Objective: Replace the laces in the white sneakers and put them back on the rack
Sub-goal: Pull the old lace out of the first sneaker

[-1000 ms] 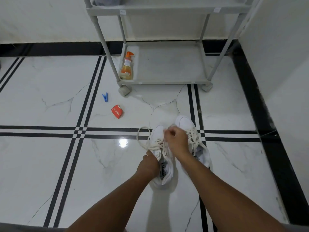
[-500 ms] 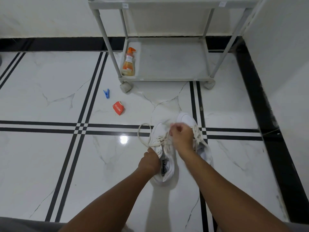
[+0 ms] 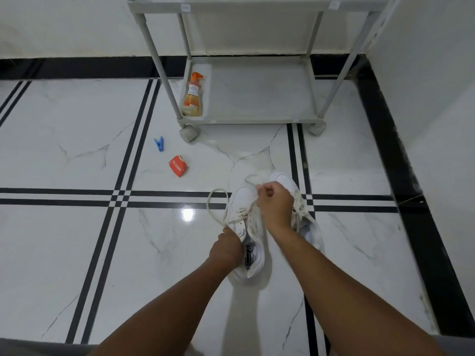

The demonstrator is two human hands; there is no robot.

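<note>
On the floor before the rack (image 3: pixel 318 119), lacing under way.
From above: left hand (image 3: pixel 227 249) grips the near sneaker (image 3: pixel 248 227), likely steadying it, while right hand (image 3: pixel 275 204), fingers curled, pinches the lace (image 3: pixel 217 210); second sneaker (image 3: pixel 304 214) lies touching.

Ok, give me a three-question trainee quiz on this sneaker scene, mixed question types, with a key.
1. True or false: both white sneakers already stand on the rack.
2. What sits on the rack's bottom shelf?
A. a blue clothespin
B. an orange spray bottle
C. a red packet
3. Fill in: the right hand pulls a ____ up from the left sneaker while the left hand holds that shoe's side.

Key:
1. False; both are on the floor before the rack.
2. B, the orange spray bottle; the blue clothespin and red packet lie on the floor.
3. lace
</note>
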